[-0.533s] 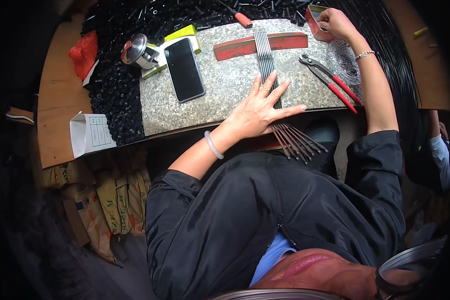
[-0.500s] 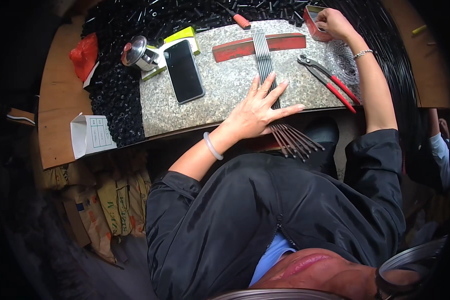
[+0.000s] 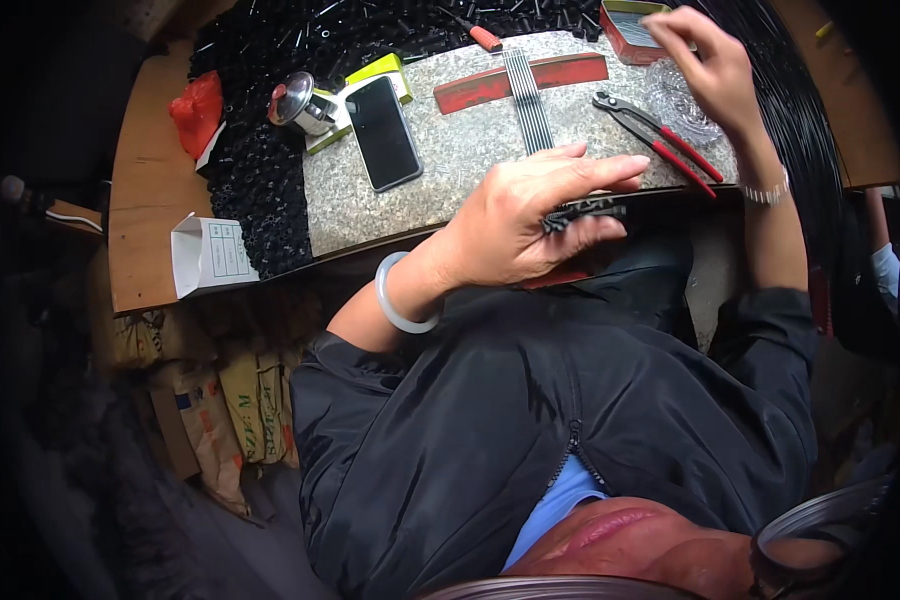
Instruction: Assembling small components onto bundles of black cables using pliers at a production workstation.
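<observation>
A row of thin grey metal rods (image 3: 528, 100) lies side by side across a red bar (image 3: 470, 90) on a speckled stone slab. My left hand (image 3: 525, 210) is closed round their near ends, at the slab's front edge. The dark rod tips (image 3: 585, 212) bunch between its thumb and fingers. My right hand (image 3: 718, 80) is raised beside a small red tin (image 3: 630, 45) holding thin, pale pieces. Its thumb and fingers come together; whatever they pinch is too small to make out. Below it lie red-handled pliers (image 3: 660, 145) and a coil of clear strand (image 3: 675, 100).
A phone (image 3: 384, 135), a metal lidded pot (image 3: 300, 103) and a yellow-green box (image 3: 380, 72) stand left on the slab. Black small parts (image 3: 270, 190) heap along the back and left. An orange-handled tool (image 3: 485, 38) lies behind the bar. Long black rods (image 3: 800, 110) are at right.
My right hand has come out of the red tin, toward me. My left hand has turned from lying flat over the rods to gripping their near ends, which no longer fan out.
</observation>
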The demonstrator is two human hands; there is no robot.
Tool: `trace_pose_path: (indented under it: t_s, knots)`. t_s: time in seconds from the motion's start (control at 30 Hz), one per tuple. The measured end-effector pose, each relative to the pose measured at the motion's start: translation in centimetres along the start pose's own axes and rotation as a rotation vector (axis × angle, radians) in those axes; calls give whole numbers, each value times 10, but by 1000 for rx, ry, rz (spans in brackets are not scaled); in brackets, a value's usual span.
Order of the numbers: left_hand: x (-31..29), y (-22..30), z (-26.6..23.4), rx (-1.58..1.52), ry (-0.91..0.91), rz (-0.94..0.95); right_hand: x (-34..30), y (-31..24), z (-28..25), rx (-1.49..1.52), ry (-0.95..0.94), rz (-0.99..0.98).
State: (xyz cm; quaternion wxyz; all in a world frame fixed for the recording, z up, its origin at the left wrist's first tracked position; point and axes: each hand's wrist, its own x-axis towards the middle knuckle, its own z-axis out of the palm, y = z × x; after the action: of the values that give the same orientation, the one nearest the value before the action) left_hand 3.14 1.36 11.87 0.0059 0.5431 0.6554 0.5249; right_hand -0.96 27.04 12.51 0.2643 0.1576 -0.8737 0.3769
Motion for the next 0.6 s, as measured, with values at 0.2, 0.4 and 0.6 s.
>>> trace_pose_path:
  t_s: [0.2, 0.4, 0.6]
  knots:
    - [5, 9, 0, 145, -42, 39, -77, -91, -26, 201, -143, -252]
    - [3, 11, 6, 361, -30, 189, -89, -115, -28, -85, -47, -397]
    - [-1, 11, 7, 437, -4, 213, -92, -118, -24, -143, 22, -410]
